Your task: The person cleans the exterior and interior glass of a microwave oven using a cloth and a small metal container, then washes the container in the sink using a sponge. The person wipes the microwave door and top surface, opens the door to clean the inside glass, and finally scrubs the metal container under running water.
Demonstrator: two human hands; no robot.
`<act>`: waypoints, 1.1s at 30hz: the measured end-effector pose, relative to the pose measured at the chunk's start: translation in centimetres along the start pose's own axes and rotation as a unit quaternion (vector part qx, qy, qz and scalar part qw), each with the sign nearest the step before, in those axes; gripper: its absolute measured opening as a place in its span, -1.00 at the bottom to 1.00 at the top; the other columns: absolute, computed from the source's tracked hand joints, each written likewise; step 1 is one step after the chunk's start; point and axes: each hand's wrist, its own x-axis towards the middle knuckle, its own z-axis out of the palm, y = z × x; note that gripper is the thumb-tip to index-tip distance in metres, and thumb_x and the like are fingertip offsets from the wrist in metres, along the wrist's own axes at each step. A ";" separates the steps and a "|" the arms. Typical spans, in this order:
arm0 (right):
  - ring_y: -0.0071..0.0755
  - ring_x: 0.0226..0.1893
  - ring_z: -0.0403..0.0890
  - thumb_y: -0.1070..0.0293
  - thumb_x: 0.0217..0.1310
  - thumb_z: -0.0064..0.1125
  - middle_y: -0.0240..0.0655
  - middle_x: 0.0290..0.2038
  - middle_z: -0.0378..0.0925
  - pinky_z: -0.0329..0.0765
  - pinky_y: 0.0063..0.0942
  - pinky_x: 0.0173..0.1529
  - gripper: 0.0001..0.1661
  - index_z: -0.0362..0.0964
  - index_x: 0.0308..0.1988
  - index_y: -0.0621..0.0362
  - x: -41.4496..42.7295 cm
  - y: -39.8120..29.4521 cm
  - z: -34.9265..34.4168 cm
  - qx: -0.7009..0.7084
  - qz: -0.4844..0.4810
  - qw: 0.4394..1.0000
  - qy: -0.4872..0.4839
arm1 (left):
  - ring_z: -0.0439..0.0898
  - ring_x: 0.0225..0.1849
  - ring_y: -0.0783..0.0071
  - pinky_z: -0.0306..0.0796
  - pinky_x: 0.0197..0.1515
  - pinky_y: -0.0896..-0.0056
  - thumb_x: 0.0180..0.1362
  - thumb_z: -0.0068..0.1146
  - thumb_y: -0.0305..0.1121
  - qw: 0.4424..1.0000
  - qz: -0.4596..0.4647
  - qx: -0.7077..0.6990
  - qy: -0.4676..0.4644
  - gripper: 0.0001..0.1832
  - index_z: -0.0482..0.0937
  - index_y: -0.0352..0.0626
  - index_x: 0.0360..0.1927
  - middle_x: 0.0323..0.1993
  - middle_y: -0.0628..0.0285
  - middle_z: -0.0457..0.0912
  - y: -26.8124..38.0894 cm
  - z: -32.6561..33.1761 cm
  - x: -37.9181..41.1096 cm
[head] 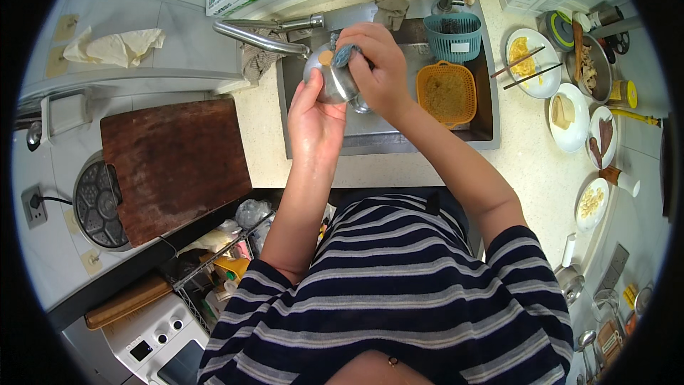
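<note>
Over the steel sink (374,129), my left hand (319,101) grips a shiny metal bowl (337,88) from below, thumb on its side. A small tan round spot shows on the bowl. My right hand (378,67) pinches a blue-grey scrubbing cloth (344,56) against the bowl's upper side. The curved steel faucet (256,37) reaches in beside the bowl from the left. Part of another shiny metal item (361,106) shows beneath my hands; what it is I cannot tell.
In the sink's right side stand a teal plastic basket (454,53) and an orange basket (446,109). Plates of food, one with egg (534,83) and chopsticks, line the right counter beside a pot (601,72). A wooden cutting board (176,166) lies at left.
</note>
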 end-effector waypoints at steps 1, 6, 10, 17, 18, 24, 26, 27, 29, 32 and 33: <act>-0.03 -0.12 0.57 0.53 -0.08 0.19 -0.28 -0.23 0.61 0.52 -0.19 0.02 -0.83 0.58 -0.35 0.17 -0.1 -0.4 0.0 -0.013 -0.035 0.999 -0.020 | 0.62 0.11 0.34 0.55 0.14 0.26 0.45 0.01 -0.36 1.000 -0.002 0.005 -0.001 -0.71 0.50 -0.28 0.13 0.09 0.14 0.62 0.2 -0.4 0.1; -0.08 -0.13 0.58 0.51 -0.05 0.15 -0.22 -0.24 0.60 0.51 -0.29 0.03 -0.83 0.57 -0.33 0.21 -0.2 -1.7 0.2 0.025 -0.077 0.996 -0.048 | 0.60 0.16 0.31 0.51 0.21 0.24 0.48 -0.05 -0.33 0.997 -0.034 -0.026 -0.064 -0.68 0.47 -0.29 0.18 0.12 0.12 0.61 0.7 -2.4 1.2; -0.27 -0.07 0.57 0.46 0.16 0.00 -0.22 -0.19 0.61 0.47 -0.33 0.12 -0.82 0.54 -0.34 0.26 1.0 -1.4 0.1 0.174 0.122 0.975 -0.058 | 0.56 0.22 0.26 0.46 0.28 0.19 0.50 -0.12 -0.34 0.990 -0.055 -0.072 -0.110 -0.64 0.40 -0.29 0.26 0.18 0.09 0.58 1.2 -2.1 0.9; -0.34 -0.15 0.58 0.36 0.23 -0.07 -0.23 -0.23 0.62 0.45 -0.42 0.10 -0.72 0.52 -0.31 0.32 3.1 -1.5 -1.0 0.368 0.313 0.841 -0.243 | 0.48 0.31 0.26 0.35 0.38 0.08 0.38 -0.02 -0.38 0.980 -0.122 -0.032 -0.151 -0.51 0.31 -0.28 0.35 0.24 0.11 0.50 2.3 -2.8 -0.1; -0.31 -0.15 0.59 0.31 0.24 -0.03 -0.20 -0.24 0.62 0.47 -0.39 0.10 -0.72 0.51 -0.32 0.31 3.1 -1.3 -1.0 0.391 0.311 0.825 -0.266 | 0.47 0.31 0.25 0.35 0.38 0.07 0.35 -0.01 -0.37 0.974 -0.137 -0.031 -0.179 -0.48 0.29 -0.28 0.36 0.25 0.11 0.49 2.4 -2.9 -0.2; -0.15 -0.06 0.66 0.24 0.39 -0.10 -0.12 -0.13 0.64 0.55 -0.27 0.12 -0.62 0.52 -0.16 0.32 0.4 -1.1 -0.4 0.514 0.430 0.734 -0.114 | 0.47 0.29 0.20 0.37 0.33 0.07 0.24 0.01 -0.34 0.959 -0.172 -0.046 -0.221 -0.43 0.32 -0.26 0.33 0.24 0.07 0.48 1.4 -3.8 0.4; -0.15 0.02 0.64 0.24 0.47 -0.21 -0.11 -0.01 0.61 0.53 -0.21 0.17 -0.58 0.47 0.00 0.32 -0.8 -0.8 -0.7 0.568 0.506 0.648 -0.033 | 0.50 0.27 0.21 0.39 0.30 0.11 0.27 0.02 -0.34 0.966 -0.144 -0.041 -0.210 -0.46 0.33 -0.27 0.32 0.22 0.07 0.50 0.9 -3.7 0.6; -0.16 0.03 0.63 0.24 0.47 -0.20 -0.13 0.00 0.61 0.52 -0.21 0.18 -0.59 0.47 0.01 0.31 -1.6 -0.5 -0.5 0.558 0.522 0.645 0.027 | 0.51 0.25 0.24 0.41 0.28 0.15 0.29 0.02 -0.34 0.973 -0.114 -0.006 -0.200 -0.48 0.34 -0.27 0.31 0.21 0.08 0.51 0.6 -3.6 0.8; -0.19 0.05 0.62 0.24 0.48 -0.17 -0.16 0.02 0.60 0.50 -0.22 0.21 -0.60 0.46 0.02 0.30 -3.3 -0.6 -0.5 0.530 0.546 0.632 0.145 | 0.53 0.22 0.29 0.44 0.24 0.21 0.33 0.02 -0.34 0.980 -0.053 0.064 -0.179 -0.52 0.36 -0.27 0.29 0.18 0.09 0.53 0.1 -3.4 1.1; -0.25 0.05 0.59 0.25 0.51 -0.09 -0.25 0.00 0.59 0.47 -0.23 0.23 -0.68 0.45 0.02 0.23 -4.7 -1.2 -1.2 0.533 0.556 0.603 0.206 | 0.56 0.08 0.49 0.44 0.14 0.41 0.38 0.10 -0.32 0.952 0.058 0.249 -0.168 -0.57 0.41 -0.26 0.26 0.09 0.18 0.57 -0.9 -3.6 1.6; -0.25 0.04 0.59 0.25 0.51 -0.08 -0.26 0.00 0.59 0.47 -0.24 0.23 -0.69 0.45 0.01 0.22 -4.8 -1.5 -1.3 0.541 0.556 0.593 0.218 | 0.56 0.05 0.53 0.43 0.13 0.45 0.38 0.12 -0.32 0.931 0.099 0.313 -0.158 -0.56 0.42 -0.26 0.26 0.07 0.20 0.58 -1.6 -3.5 1.8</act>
